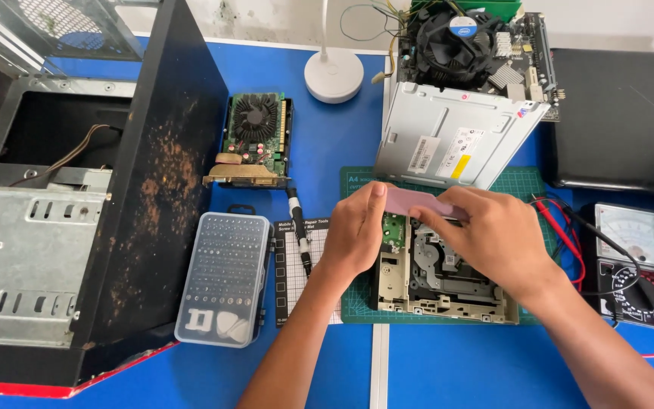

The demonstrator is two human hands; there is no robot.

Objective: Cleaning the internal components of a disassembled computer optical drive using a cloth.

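Pink and flat, the small card (418, 203) sits pinched between your two hands above the opened disc drive (440, 280). Your left hand (353, 231) grips its left end with fingers curled, and your right hand (493, 235) closes over its right end. That drive rests on the green cutting mat (527, 182). Left of it lie a screwdriver (300, 227) and a clear bit case (225, 276); the multimeter (637, 257) is at your right.
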